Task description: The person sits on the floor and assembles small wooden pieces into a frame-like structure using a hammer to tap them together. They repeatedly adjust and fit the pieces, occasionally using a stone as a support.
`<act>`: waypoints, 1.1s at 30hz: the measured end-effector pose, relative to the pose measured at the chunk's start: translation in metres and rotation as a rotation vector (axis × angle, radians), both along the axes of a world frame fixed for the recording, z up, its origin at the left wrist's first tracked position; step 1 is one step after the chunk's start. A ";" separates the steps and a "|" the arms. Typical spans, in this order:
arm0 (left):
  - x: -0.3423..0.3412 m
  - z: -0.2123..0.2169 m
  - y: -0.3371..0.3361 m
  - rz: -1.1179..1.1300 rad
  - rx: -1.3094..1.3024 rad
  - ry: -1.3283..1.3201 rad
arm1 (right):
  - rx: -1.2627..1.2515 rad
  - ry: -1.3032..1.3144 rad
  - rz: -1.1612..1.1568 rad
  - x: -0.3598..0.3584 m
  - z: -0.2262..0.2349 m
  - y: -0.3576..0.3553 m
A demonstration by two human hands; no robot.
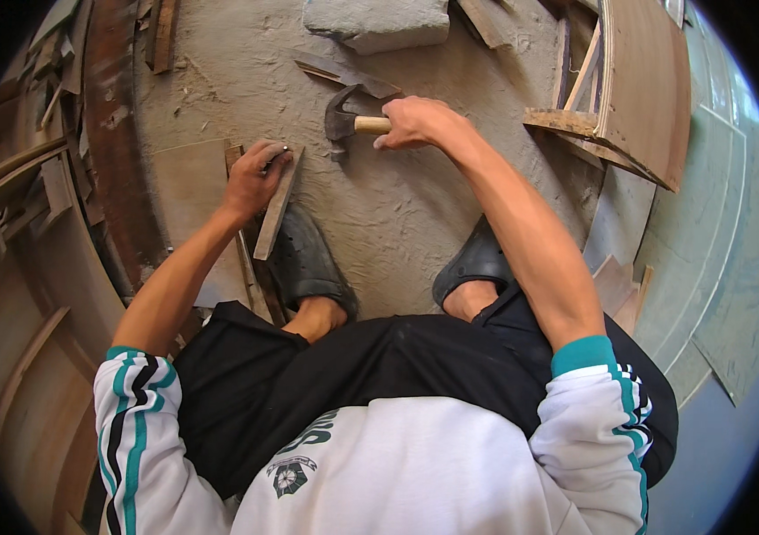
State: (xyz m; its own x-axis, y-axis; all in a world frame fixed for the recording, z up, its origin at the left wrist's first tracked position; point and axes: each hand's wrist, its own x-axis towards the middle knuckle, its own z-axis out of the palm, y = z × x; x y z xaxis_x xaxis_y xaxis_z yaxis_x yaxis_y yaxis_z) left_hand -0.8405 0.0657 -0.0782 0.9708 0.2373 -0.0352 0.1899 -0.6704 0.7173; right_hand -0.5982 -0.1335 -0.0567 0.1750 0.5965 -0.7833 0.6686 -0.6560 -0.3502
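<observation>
My right hand (pixel 415 122) is wrapped round the wooden handle of a claw hammer (pixel 341 123). The dark metal head hangs over the floor, a short way right of my left hand. The fingers of my left hand (pixel 256 175) are pinched together beside the upper end of a narrow wooden strip (pixel 274 214). A small shiny dot, like the head of a nail (pixel 286 148), shows at those fingertips; its shank is hidden. Under the strip and my left hand lies a flat wooden board (pixel 192 183) with strips along its edge.
My dark clogs (pixel 306 263) stand on the rough floor (pixel 388 214). A pale block (pixel 379 22) and wood offcuts (pixel 344 73) lie ahead. A plywood box-like piece (pixel 642 85) stands at right, near glass sheets (pixel 709 223). Curved wood panels (pixel 32 357) are stacked at left.
</observation>
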 end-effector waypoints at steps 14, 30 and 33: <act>0.001 0.004 0.009 -0.108 -0.037 -0.022 | 0.210 -0.074 -0.226 -0.029 0.013 -0.016; -0.002 -0.006 0.011 -0.156 -0.054 -0.074 | 0.303 -0.053 -0.870 -0.117 0.007 -0.017; -0.001 -0.006 0.010 -0.164 -0.052 -0.100 | 0.265 0.208 -1.015 -0.109 -0.010 -0.027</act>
